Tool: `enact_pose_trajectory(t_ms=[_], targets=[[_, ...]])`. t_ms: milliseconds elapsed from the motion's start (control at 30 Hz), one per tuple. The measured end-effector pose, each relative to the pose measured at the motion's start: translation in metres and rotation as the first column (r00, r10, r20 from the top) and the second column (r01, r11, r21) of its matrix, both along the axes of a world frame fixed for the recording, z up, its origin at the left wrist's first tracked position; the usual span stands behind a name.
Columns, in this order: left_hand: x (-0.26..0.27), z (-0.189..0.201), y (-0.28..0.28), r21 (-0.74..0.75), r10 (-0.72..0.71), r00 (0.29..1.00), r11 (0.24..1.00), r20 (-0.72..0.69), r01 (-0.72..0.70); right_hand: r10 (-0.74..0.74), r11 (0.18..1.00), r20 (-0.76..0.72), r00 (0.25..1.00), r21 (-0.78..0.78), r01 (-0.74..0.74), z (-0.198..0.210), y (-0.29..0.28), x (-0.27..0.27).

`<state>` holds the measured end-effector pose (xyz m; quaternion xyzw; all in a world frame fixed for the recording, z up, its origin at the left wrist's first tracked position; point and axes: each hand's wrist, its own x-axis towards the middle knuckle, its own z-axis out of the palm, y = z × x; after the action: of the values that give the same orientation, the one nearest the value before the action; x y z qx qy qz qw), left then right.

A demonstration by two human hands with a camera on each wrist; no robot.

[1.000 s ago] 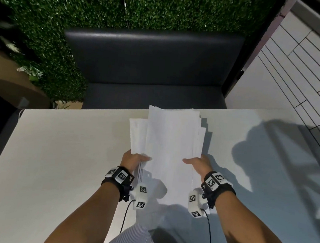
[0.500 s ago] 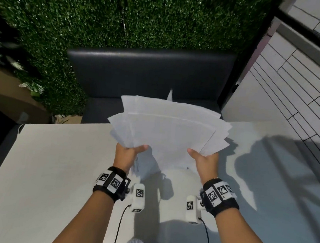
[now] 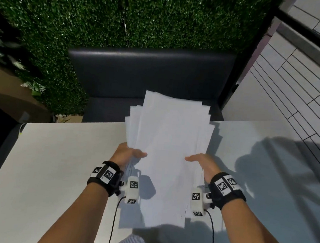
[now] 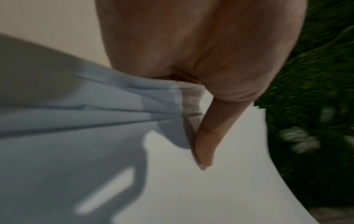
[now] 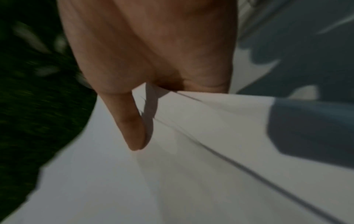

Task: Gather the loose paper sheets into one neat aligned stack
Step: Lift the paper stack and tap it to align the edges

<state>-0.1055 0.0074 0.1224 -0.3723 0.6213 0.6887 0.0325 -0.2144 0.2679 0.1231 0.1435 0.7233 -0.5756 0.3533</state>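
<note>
A bundle of several white paper sheets (image 3: 167, 151) is held above the pale table (image 3: 54, 170), long side pointing away from me, its edges fanned and uneven. My left hand (image 3: 128, 153) grips the bundle's left edge, thumb lying on top. My right hand (image 3: 200, 162) grips the right edge the same way. In the left wrist view the thumb (image 4: 208, 136) presses on the top sheet (image 4: 210, 189) with the layered edges pinched below. The right wrist view shows the right thumb (image 5: 132, 121) on the paper (image 5: 172, 174). Fingers under the sheets are hidden.
A dark bench seat (image 3: 149, 76) stands past the table's far edge, backed by a green hedge wall (image 3: 126, 11). A tiled floor (image 3: 293, 94) lies to the right. Shadows fall across the table's right side.
Half a second ago the sheets were raised and fanned wide sideways. Now they hang lengthwise again, lower, as they were a second ago. Both hands keep their grip.
</note>
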Motion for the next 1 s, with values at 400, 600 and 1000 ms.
enact_pose_trajectory(t_ms=[400, 600, 1000], targets=[[0.058, -0.100, 0.000, -0.285, -0.014, 0.931, 0.950, 0.364, 0.125, 0.167, 0.953, 0.224, 0.960, 0.212, -0.215, -0.072, 0.013, 0.056], [0.039, -0.063, -0.005, -0.149, -0.047, 0.992, 0.987, 0.114, 0.064, 0.032, 0.999, 0.172, 0.985, 0.001, -0.032, -0.065, 0.012, 0.048], [0.007, -0.006, 0.008, -0.127, 0.110, 0.976, 0.983, -0.190, -0.136, -0.114, 0.993, -0.186, 0.976, -0.026, 0.112, -0.015, -0.016, 0.016]])
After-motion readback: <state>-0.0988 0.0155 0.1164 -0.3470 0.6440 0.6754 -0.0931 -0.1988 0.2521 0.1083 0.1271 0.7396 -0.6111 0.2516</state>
